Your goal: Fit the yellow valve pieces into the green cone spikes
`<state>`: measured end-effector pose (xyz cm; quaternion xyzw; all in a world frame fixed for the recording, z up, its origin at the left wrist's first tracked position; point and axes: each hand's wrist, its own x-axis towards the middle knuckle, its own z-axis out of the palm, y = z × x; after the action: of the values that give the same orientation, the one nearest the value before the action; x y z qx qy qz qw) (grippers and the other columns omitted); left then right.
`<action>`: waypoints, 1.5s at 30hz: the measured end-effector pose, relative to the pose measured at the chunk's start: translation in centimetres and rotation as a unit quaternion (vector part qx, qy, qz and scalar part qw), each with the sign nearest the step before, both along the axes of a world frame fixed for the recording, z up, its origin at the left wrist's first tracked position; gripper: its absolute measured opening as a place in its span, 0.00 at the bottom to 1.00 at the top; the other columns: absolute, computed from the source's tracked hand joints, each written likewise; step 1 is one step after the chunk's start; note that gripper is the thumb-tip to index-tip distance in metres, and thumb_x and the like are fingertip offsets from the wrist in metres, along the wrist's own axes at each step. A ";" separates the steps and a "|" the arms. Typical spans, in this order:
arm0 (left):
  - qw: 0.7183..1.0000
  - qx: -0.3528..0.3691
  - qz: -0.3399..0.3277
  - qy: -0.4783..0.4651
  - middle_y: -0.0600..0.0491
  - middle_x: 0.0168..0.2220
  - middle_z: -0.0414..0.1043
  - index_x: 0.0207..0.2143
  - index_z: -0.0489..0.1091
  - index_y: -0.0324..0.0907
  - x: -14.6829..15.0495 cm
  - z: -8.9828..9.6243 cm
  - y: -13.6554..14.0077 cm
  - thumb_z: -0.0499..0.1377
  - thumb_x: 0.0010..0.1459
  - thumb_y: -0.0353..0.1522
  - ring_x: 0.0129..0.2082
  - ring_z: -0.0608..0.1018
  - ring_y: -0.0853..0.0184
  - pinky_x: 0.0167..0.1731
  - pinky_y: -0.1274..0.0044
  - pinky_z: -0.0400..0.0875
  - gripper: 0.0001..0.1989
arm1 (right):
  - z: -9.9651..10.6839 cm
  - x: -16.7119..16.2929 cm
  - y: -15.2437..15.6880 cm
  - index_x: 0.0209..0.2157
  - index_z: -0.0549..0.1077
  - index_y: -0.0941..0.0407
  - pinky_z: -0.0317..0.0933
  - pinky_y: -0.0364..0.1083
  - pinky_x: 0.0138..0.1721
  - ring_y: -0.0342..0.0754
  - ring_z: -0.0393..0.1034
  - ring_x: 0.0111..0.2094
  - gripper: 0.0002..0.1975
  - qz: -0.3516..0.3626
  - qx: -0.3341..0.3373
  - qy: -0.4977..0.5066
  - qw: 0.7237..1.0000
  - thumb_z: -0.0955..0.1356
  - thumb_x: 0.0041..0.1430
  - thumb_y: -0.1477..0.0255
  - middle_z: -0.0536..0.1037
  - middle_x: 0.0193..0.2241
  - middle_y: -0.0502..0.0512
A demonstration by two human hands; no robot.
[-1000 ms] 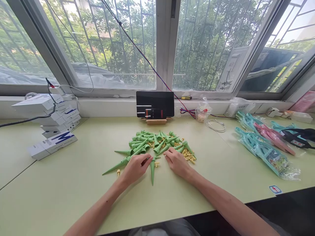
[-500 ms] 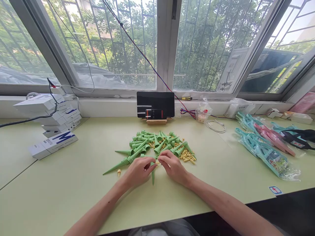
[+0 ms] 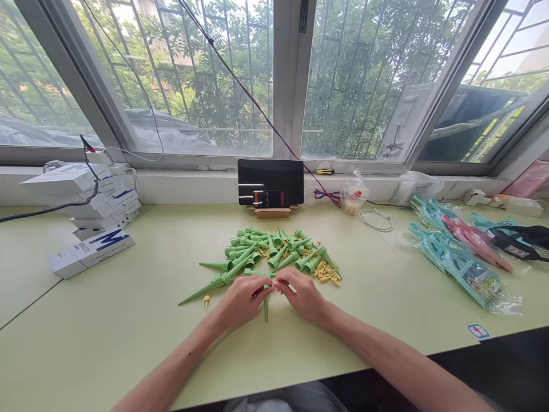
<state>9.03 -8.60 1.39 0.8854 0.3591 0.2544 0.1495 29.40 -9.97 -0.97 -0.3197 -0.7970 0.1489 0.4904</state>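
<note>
My left hand (image 3: 244, 296) and my right hand (image 3: 302, 290) meet fingertip to fingertip just in front of a heap of green plastic spikes (image 3: 240, 263). Both are closed in a pinch on a small yellow plastic piece (image 3: 274, 282), mostly covered by the fingers. Beneath my left fingers, a green spike (image 3: 266, 311) points toward me. Small yellow plastic parts (image 3: 328, 274) lie in a loose pile at the heap's right side. One separate yellow part (image 3: 206, 301) stands to the left of my left hand, near the tip of a long green spike.
A phone (image 3: 271, 199) leans on a dark tablet (image 3: 270, 171) behind the heap. White boxes (image 3: 92, 252) are stacked at left. Bagged teal and pink tools (image 3: 458, 263) lie at right, beyond a coiled white cable (image 3: 376, 221). The table edge (image 3: 429, 356) runs close to me.
My fingertips have drawn slightly closer together, covering more of the small yellow piece. The heap and the other things lie as before.
</note>
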 end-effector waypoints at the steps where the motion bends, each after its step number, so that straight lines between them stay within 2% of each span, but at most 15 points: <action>1: 1.000 -0.003 -0.003 -0.005 0.55 0.28 0.72 0.33 0.73 0.41 0.0 0.0 0.0 0.52 0.69 0.33 0.26 0.69 0.70 0.29 0.78 0.61 0.13 | 0.0 0.0 0.0 0.37 0.71 0.56 0.65 0.44 0.35 0.46 0.69 0.32 0.07 -0.001 -0.001 -0.001 1.000 0.63 0.70 0.71 0.75 0.31 0.54; 7: 0.999 0.011 -0.017 -0.042 0.53 0.31 0.76 0.37 0.74 0.41 -0.1 -0.3 0.3 0.50 0.70 0.32 0.28 0.73 0.70 0.31 0.78 0.65 0.13 | 0.3 0.2 0.0 0.36 0.72 0.56 0.64 0.43 0.33 0.45 0.69 0.29 0.09 -0.005 -0.011 -0.001 1.000 0.63 0.70 0.69 0.75 0.29 0.52; 15: 0.994 0.060 0.000 -0.087 0.54 0.27 0.69 0.35 0.72 0.41 0.0 0.2 0.3 0.51 0.69 0.31 0.25 0.69 0.71 0.27 0.80 0.62 0.12 | 0.2 0.5 0.4 0.42 0.73 0.55 0.67 0.45 0.37 0.46 0.71 0.33 0.08 -0.011 -0.031 -0.002 0.999 0.64 0.70 0.69 0.77 0.35 0.55; 23: 0.994 0.076 -0.017 -0.071 0.55 0.28 0.66 0.37 0.73 0.42 -0.1 -0.1 0.2 0.50 0.70 0.32 0.24 0.66 0.72 0.26 0.80 0.59 0.12 | -0.2 0.4 0.5 0.41 0.74 0.55 0.67 0.45 0.38 0.47 0.71 0.35 0.06 -0.001 -0.030 -0.021 0.999 0.65 0.69 0.71 0.76 0.35 0.55; 27: 0.994 0.079 -0.010 -0.069 0.55 0.27 0.67 0.38 0.74 0.41 0.0 0.1 0.1 0.51 0.70 0.34 0.22 0.65 0.73 0.25 0.80 0.59 0.13 | -0.1 0.5 0.5 0.40 0.74 0.55 0.68 0.44 0.36 0.46 0.72 0.33 0.06 -0.014 -0.031 0.018 0.999 0.65 0.68 0.70 0.76 0.34 0.55; 33: 0.995 0.082 0.002 -0.057 0.55 0.26 0.66 0.37 0.74 0.41 0.1 0.2 0.1 0.50 0.70 0.34 0.22 0.64 0.72 0.24 0.79 0.58 0.14 | -0.1 0.6 0.7 0.40 0.74 0.55 0.69 0.42 0.30 0.45 0.74 0.30 0.06 -0.031 -0.069 0.068 0.995 0.66 0.67 0.70 0.77 0.34 0.54; 45: 0.995 0.080 0.004 -0.060 0.56 0.26 0.66 0.38 0.73 0.41 0.1 -0.1 0.2 0.51 0.70 0.34 0.22 0.64 0.73 0.24 0.80 0.58 0.13 | -0.3 0.6 0.7 0.40 0.74 0.55 0.70 0.43 0.30 0.45 0.76 0.31 0.06 -0.036 -0.083 0.066 0.994 0.66 0.66 0.68 0.79 0.34 0.55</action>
<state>9.08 -8.45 1.29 0.8763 0.3312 0.3356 0.0989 29.99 -9.24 -1.30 -0.3775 -0.7355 0.2176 0.5189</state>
